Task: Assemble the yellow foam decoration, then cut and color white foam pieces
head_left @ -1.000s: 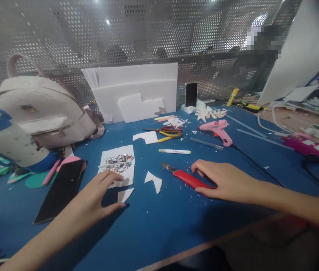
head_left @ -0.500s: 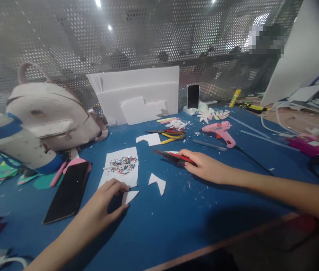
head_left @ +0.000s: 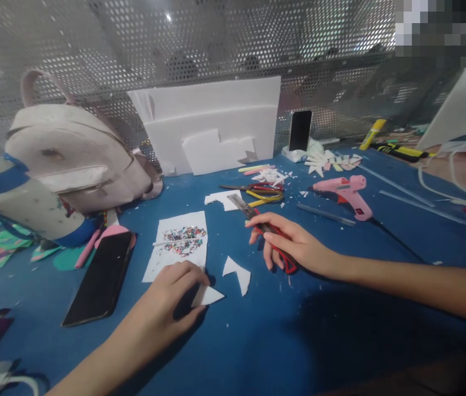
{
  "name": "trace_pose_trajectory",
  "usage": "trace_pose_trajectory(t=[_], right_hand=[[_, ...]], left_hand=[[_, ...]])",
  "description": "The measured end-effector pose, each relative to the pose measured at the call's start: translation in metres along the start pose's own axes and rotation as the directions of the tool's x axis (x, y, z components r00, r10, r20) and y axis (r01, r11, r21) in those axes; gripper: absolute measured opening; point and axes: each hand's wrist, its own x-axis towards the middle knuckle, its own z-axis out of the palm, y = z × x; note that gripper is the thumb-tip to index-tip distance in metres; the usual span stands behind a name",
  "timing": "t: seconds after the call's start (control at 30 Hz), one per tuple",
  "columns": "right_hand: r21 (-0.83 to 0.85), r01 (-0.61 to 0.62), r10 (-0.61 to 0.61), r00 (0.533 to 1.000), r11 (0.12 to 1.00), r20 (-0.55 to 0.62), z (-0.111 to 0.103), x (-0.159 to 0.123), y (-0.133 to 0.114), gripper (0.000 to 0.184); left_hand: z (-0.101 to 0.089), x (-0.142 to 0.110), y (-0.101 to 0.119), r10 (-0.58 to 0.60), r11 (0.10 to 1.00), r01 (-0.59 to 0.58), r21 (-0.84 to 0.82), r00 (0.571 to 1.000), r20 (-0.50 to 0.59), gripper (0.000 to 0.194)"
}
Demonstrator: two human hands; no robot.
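My right hand (head_left: 294, 247) is closed around a red-handled utility knife (head_left: 264, 230), whose blade sticks out up and to the left above the blue table (head_left: 258, 341). My left hand (head_left: 171, 302) pinches a small white foam triangle (head_left: 208, 296) lying on the table. Between the hands lies another white foam scrap (head_left: 238, 272). Just beyond my left hand is a white sheet (head_left: 179, 245) with a pile of coloured glitter bits and a thin stick on it.
A black phone (head_left: 99, 278) lies at left beside a pale backpack (head_left: 76, 159) and a blue-and-white bottle (head_left: 22, 203). White foam boards (head_left: 212, 126) lean on the mesh wall. Scissors (head_left: 258, 192), a pink glue gun (head_left: 346, 192) and a second phone (head_left: 300, 131) lie farther back.
My right hand picked the knife up off the table and brought it toward me. My left hand closed on the foam triangle.
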Motion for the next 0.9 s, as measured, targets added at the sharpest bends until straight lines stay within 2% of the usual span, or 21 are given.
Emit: trace_pose_trajectory(t=[0.17,0.27,0.33,0.43,0.53,0.6,0.7,0.77,0.9], right_hand=[[0.184,0.055,-0.045,0.997,0.981,-0.058,-0.011,0.001,0.001,0.025],[0.223,0.016,0.006,0.995,0.975,-0.100,-0.025,-0.003,-0.009,0.030],[0.194,-0.009,0.040,0.987,0.981,-0.157,-0.036,-0.008,-0.017,0.028],[0.100,-0.003,0.024,0.978,0.995,-0.207,-0.053,-0.015,-0.019,0.026],[-0.008,0.015,-0.017,0.967,1.000,-0.253,-0.064,-0.020,-0.010,0.014],[-0.005,0.050,-0.050,0.957,0.999,-0.286,-0.069,-0.023,-0.002,0.011],[0.094,0.094,-0.062,0.953,0.991,-0.296,-0.071,-0.027,0.001,0.013],[0.123,0.117,-0.079,0.957,0.985,-0.281,-0.069,-0.030,-0.003,0.011],[-0.033,0.169,-0.171,0.943,0.985,-0.285,-0.057,-0.034,-0.011,0.006]], left_hand=[[0.003,0.014,0.002,0.061,0.998,-0.061,0.000,0.996,0.061,0.035],[0.005,0.029,0.002,0.108,0.994,-0.108,-0.011,0.989,0.099,0.033],[0.006,0.041,0.002,0.141,0.990,-0.140,-0.017,0.982,0.122,0.029],[0.011,0.062,0.004,0.201,0.980,-0.200,-0.019,0.967,0.155,0.031],[0.017,0.081,0.008,0.262,0.965,-0.263,-0.017,0.948,0.181,0.040],[0.022,0.090,0.011,0.294,0.955,-0.296,-0.017,0.938,0.182,0.043],[0.027,0.093,0.013,0.322,0.947,-0.320,-0.031,0.938,0.131,0.042],[0.028,0.088,0.013,0.288,0.958,-0.286,-0.028,0.954,0.084,0.036],[0.021,0.068,0.011,0.212,0.973,-0.211,0.093,0.977,0.007,0.024]])
